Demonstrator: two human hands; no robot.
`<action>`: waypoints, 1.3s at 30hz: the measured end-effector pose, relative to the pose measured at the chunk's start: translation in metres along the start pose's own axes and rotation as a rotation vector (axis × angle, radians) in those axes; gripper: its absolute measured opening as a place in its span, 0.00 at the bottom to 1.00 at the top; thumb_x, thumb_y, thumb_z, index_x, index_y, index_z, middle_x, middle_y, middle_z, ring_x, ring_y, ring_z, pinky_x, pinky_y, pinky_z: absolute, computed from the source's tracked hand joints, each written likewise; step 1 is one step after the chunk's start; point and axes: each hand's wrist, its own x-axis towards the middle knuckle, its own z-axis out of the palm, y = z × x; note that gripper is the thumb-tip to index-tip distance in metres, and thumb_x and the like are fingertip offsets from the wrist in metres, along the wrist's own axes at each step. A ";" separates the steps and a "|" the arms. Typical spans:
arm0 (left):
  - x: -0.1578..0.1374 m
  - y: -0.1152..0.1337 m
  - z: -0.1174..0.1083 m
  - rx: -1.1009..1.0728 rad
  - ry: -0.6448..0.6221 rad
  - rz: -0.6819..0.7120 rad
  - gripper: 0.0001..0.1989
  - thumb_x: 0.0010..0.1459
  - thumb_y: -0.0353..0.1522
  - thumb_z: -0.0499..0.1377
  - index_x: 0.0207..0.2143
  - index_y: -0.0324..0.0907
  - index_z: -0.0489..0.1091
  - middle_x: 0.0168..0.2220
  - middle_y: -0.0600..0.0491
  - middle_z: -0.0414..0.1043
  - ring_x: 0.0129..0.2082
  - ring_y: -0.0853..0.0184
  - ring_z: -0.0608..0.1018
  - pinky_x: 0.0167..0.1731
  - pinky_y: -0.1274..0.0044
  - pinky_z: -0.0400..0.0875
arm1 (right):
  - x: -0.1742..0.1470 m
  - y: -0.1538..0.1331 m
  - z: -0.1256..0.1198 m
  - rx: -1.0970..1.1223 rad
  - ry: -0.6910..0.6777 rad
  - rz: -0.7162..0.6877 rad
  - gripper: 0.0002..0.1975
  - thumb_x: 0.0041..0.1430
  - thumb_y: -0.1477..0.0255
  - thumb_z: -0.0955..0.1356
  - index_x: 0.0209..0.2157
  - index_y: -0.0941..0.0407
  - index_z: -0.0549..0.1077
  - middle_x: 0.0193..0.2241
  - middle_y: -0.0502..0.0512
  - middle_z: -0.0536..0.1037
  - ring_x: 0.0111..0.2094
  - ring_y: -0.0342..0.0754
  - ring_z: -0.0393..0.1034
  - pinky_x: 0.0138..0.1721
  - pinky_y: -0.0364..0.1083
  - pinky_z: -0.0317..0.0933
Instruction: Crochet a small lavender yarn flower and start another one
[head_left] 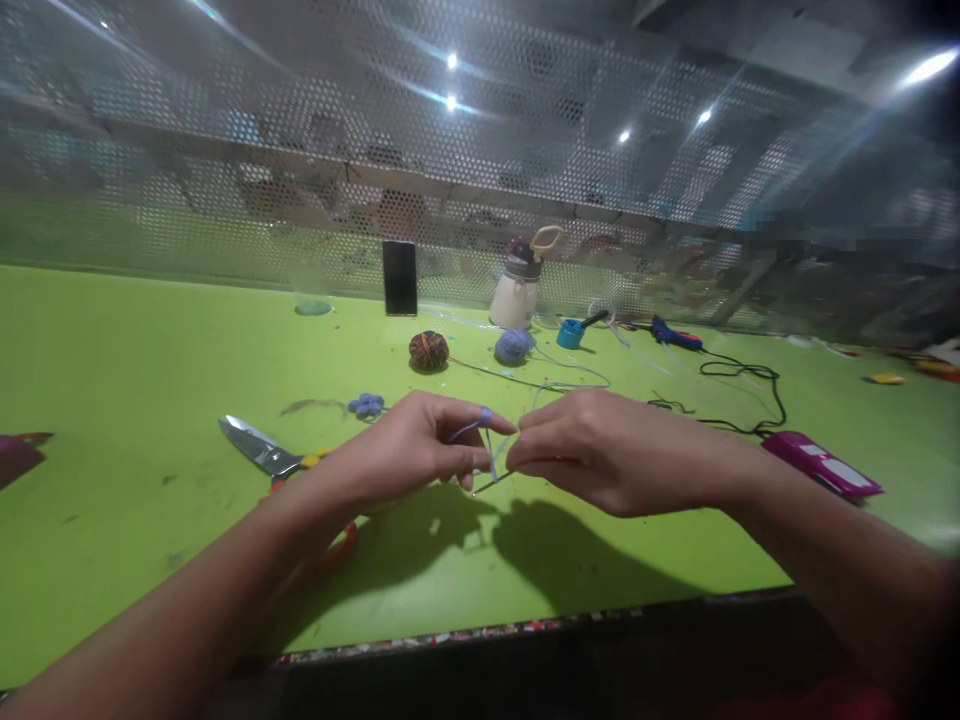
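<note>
Above the table's front part, my left hand (424, 440) pinches lavender yarn (493, 460), which also wraps round its index finger. My right hand (600, 445) is closed on a thin metal crochet hook (491, 485), whose tip points left beneath the yarn between the hands. A strand runs behind my right hand toward the lavender yarn ball (514, 346) farther back. Just behind my left hand lies a small lavender crocheted flower (366, 405). Scissors (259, 447) with orange and yellow handles lie to the left, partly hidden under my left forearm.
A multicoloured yarn ball (429, 350), a dark phone-like slab (400, 278), a bottle (516, 290) and a blue pot (571, 333) stand behind. A blue glue gun (675, 334), its black cord and a purple case (819, 464) lie right. Perforated mesh (450, 180) closes the back.
</note>
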 end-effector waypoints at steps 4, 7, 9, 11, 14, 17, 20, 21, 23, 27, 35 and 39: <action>-0.003 0.000 -0.002 -0.195 0.011 0.024 0.18 0.50 0.28 0.66 0.46 0.41 0.75 0.27 0.55 0.74 0.24 0.72 0.72 0.27 0.78 0.62 | -0.008 0.009 0.017 0.214 0.074 0.023 0.11 0.63 0.73 0.64 0.38 0.56 0.79 0.29 0.53 0.79 0.29 0.45 0.71 0.31 0.44 0.61; -0.004 -0.002 -0.001 -0.316 0.048 0.021 0.20 0.48 0.28 0.68 0.46 0.41 0.74 0.31 0.54 0.76 0.26 0.72 0.73 0.30 0.77 0.65 | -0.016 0.010 0.039 0.415 0.263 0.180 0.09 0.63 0.71 0.65 0.37 0.56 0.79 0.23 0.51 0.76 0.22 0.42 0.67 0.26 0.43 0.60; -0.003 -0.003 0.000 -0.346 0.060 0.021 0.21 0.47 0.27 0.68 0.46 0.40 0.74 0.30 0.54 0.75 0.26 0.72 0.74 0.32 0.76 0.66 | -0.021 0.010 0.054 0.561 0.329 0.287 0.10 0.62 0.69 0.66 0.36 0.57 0.79 0.21 0.50 0.74 0.20 0.41 0.64 0.22 0.42 0.59; -0.002 -0.004 0.000 -0.349 0.071 0.029 0.21 0.48 0.27 0.68 0.46 0.38 0.73 0.28 0.54 0.75 0.25 0.72 0.74 0.32 0.76 0.66 | -0.023 0.010 0.066 0.710 0.385 0.363 0.10 0.62 0.67 0.67 0.37 0.57 0.78 0.21 0.50 0.73 0.19 0.40 0.62 0.20 0.42 0.57; -0.001 -0.004 0.000 -0.358 0.095 0.020 0.21 0.47 0.27 0.68 0.45 0.38 0.73 0.27 0.55 0.74 0.24 0.73 0.73 0.29 0.77 0.65 | -0.024 0.010 0.076 0.860 0.443 0.428 0.11 0.61 0.64 0.68 0.36 0.57 0.78 0.21 0.50 0.73 0.18 0.39 0.61 0.19 0.41 0.55; -0.001 -0.005 0.000 -0.364 0.114 0.027 0.22 0.46 0.28 0.69 0.46 0.39 0.73 0.27 0.57 0.73 0.24 0.74 0.74 0.30 0.78 0.65 | -0.021 0.009 0.080 0.936 0.477 0.471 0.12 0.60 0.63 0.68 0.35 0.58 0.77 0.21 0.49 0.72 0.17 0.39 0.60 0.20 0.41 0.55; 0.000 -0.007 0.001 -0.296 0.123 0.068 0.23 0.48 0.28 0.68 0.49 0.40 0.71 0.26 0.58 0.72 0.24 0.73 0.74 0.29 0.79 0.66 | -0.018 0.006 0.082 0.983 0.474 0.496 0.13 0.59 0.62 0.68 0.35 0.58 0.77 0.21 0.49 0.72 0.17 0.38 0.60 0.20 0.41 0.54; 0.001 -0.007 0.001 -0.250 0.124 0.077 0.24 0.49 0.28 0.67 0.50 0.40 0.71 0.25 0.58 0.72 0.24 0.73 0.74 0.28 0.79 0.65 | -0.017 0.005 0.082 1.003 0.465 0.506 0.13 0.59 0.62 0.69 0.35 0.59 0.76 0.21 0.49 0.72 0.17 0.37 0.60 0.20 0.40 0.54; 0.003 -0.008 0.003 -0.126 0.144 0.094 0.25 0.51 0.27 0.64 0.52 0.39 0.69 0.25 0.57 0.72 0.24 0.72 0.73 0.28 0.78 0.65 | -0.015 0.004 0.083 1.079 0.445 0.528 0.12 0.57 0.63 0.70 0.35 0.59 0.76 0.21 0.48 0.72 0.17 0.37 0.60 0.20 0.40 0.54; 0.004 -0.012 0.010 0.257 0.301 0.215 0.22 0.55 0.25 0.58 0.54 0.37 0.70 0.25 0.55 0.72 0.24 0.71 0.70 0.28 0.77 0.64 | -0.009 0.002 0.088 1.309 0.433 0.611 0.13 0.53 0.64 0.73 0.35 0.58 0.74 0.22 0.48 0.72 0.16 0.36 0.60 0.16 0.37 0.50; 0.004 -0.015 0.019 0.294 0.484 0.354 0.19 0.57 0.27 0.57 0.51 0.40 0.73 0.26 0.53 0.71 0.27 0.69 0.71 0.32 0.76 0.66 | 0.016 -0.021 0.116 1.635 0.773 0.526 0.09 0.55 0.68 0.72 0.34 0.58 0.72 0.23 0.46 0.70 0.17 0.34 0.58 0.16 0.35 0.52; 0.000 -0.006 0.011 -0.242 0.326 0.151 0.22 0.50 0.28 0.66 0.50 0.40 0.72 0.24 0.59 0.69 0.23 0.74 0.69 0.28 0.79 0.65 | 0.010 -0.024 0.119 1.341 0.846 0.463 0.07 0.60 0.68 0.69 0.37 0.57 0.74 0.24 0.47 0.71 0.19 0.35 0.61 0.19 0.36 0.54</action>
